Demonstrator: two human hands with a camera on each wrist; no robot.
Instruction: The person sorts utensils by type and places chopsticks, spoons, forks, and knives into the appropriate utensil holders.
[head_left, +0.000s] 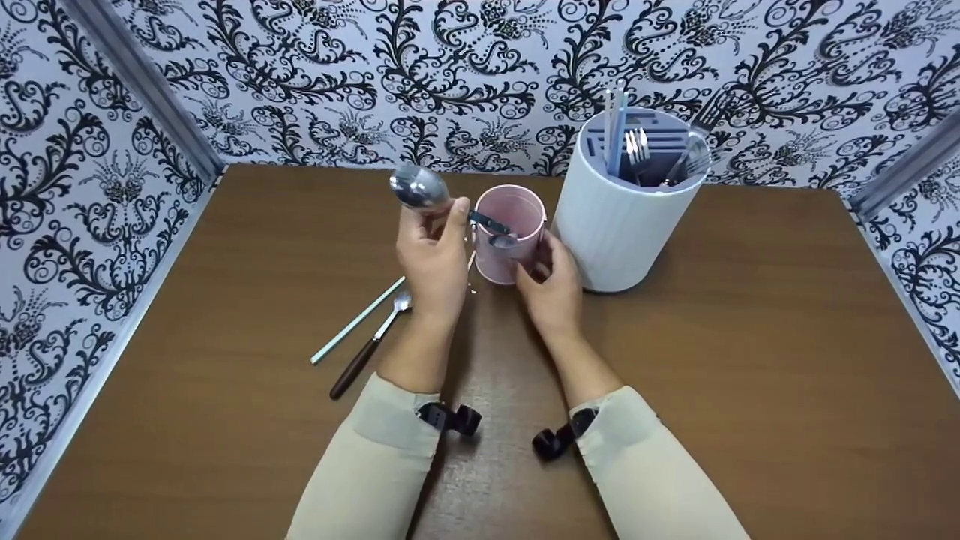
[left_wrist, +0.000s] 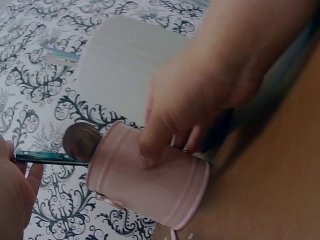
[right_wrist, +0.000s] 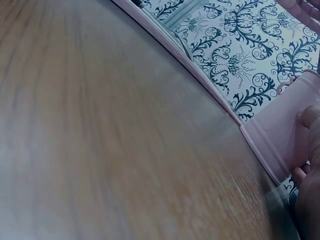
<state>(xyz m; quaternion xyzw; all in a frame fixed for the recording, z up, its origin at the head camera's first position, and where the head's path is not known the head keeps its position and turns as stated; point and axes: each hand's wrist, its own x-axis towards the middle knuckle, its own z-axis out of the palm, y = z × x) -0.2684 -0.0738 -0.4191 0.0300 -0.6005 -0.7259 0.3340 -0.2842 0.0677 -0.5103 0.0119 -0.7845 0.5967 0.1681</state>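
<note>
My left hand (head_left: 435,255) pinches a large metal spoon (head_left: 418,187) near its neck. The bowl points up and to the left, while the dark green handle (left_wrist: 50,158) reaches over the rim of a small pink bucket (head_left: 491,262). That bucket stands upright on the table, and my right hand (head_left: 555,289) grips its right side, with the thumb on the front and the other fingers partly hidden behind. A second spoon (head_left: 502,240) shows its rounded bowl at the bucket's mouth. In the left wrist view the bowl of this spoon (left_wrist: 82,141) sticks out past the rim.
Right beside the bucket stands a tall white utensil holder (head_left: 611,232) with a slotted grey top, holding forks (head_left: 637,146), chopsticks (head_left: 619,135) and other cutlery. Left of my left forearm lie a light blue chopstick (head_left: 356,321) and a dark-handled teaspoon (head_left: 367,349). Patterned wall panels (head_left: 465,75) border the table.
</note>
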